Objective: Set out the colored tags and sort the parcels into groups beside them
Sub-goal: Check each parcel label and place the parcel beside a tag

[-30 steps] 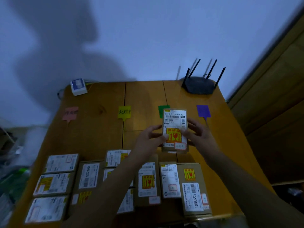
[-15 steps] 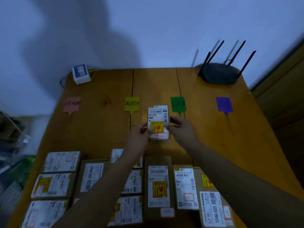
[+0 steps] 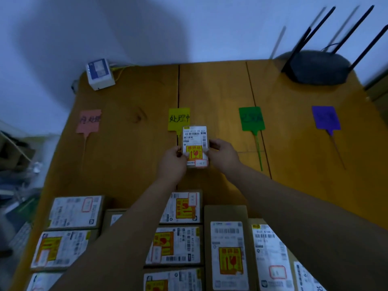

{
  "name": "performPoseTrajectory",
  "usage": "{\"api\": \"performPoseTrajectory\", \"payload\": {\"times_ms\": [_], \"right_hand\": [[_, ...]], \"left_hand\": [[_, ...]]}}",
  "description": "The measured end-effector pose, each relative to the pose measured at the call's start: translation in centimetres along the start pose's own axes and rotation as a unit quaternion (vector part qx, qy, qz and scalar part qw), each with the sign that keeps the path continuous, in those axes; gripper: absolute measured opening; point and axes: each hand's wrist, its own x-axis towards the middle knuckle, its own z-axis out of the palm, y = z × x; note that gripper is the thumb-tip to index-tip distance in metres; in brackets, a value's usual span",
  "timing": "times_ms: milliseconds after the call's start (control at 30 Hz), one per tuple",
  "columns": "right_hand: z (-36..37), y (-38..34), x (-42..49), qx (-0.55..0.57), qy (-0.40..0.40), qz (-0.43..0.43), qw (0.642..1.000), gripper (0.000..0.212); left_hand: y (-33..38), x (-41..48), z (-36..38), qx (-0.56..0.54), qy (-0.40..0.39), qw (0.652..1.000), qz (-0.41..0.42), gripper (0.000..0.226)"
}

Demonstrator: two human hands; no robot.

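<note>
Four colored tags lie in a row across the wooden table (image 3: 130, 169): a pink tag (image 3: 88, 121), a yellow tag (image 3: 178, 118), a green tag (image 3: 251, 118) and a purple tag (image 3: 325, 120). I hold a small parcel (image 3: 195, 146) with a white label and a yellow fragile sticker just below the yellow tag. My left hand (image 3: 172, 162) grips its left edge and my right hand (image 3: 223, 155) grips its right edge. Several more labelled cardboard parcels (image 3: 180, 208) lie packed together along the near side of the table, partly hidden by my forearms.
A black router (image 3: 319, 67) with upright antennas sits at the far right corner. A small white box (image 3: 99, 73) with a cable sits at the far left corner. Clutter lies on the floor left of the table. A wooden cabinet edge shows at right.
Both hands have carried the parcel leftward from near the green tag to just under the yellow tag. The camera has tilted closer to the table.
</note>
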Motion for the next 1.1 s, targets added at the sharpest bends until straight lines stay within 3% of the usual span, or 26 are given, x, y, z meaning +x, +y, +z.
{"api": "performPoseTrajectory", "payload": {"times_ms": [133,267,433,533,667,733,800,900,1000,1100], "right_hand": [[-0.7,-0.1,-0.9,0.030,0.002,0.021,0.999,0.051],[-3.5,-0.4,-3.8,0.048,0.041,0.043,0.997,0.056],[-9.3,0.4,-10.0,0.076,0.054,0.039,0.995,0.045],[-12.9,2.2,-14.4,0.086,0.082,0.038,0.992,0.043],[-17.2,6.9,-20.2,0.075,0.139,0.061,0.986,0.041],[-18.6,9.4,-22.3,0.042,0.165,0.085,0.982,0.043],[-19.6,12.1,-23.8,-0.004,0.181,0.118,0.976,0.049],[-20.4,15.8,-25.1,-0.065,0.184,0.167,0.967,0.066],[-20.6,18.7,-25.3,-0.071,0.160,0.210,0.962,0.078],[-20.4,20.5,-25.5,-0.015,0.137,0.239,0.961,0.066]], "left_hand": [[0.3,-0.4,0.1,0.017,0.022,1.000,-0.006,0.035],[2.2,-3.1,0.2,0.000,0.072,0.996,0.055,0.042],[4.4,-8.8,1.3,-0.054,-0.072,0.992,0.092,0.025],[4.0,-13.0,2.6,-0.060,-0.105,0.985,0.123,0.018],[4.0,-18.8,6.3,-0.100,-0.158,0.979,0.085,0.023],[3.8,-20.9,8.1,-0.030,-0.174,0.977,0.118,0.024],[3.6,-22.4,9.6,0.094,-0.186,0.958,0.195,0.038],[3.5,-22.9,11.6,0.360,-0.191,0.869,0.280,0.080],[3.5,-21.9,13.2,0.497,-0.217,0.809,0.227,0.125],[3.3,-20.8,14.0,0.538,-0.218,0.795,0.175,0.146]]}}
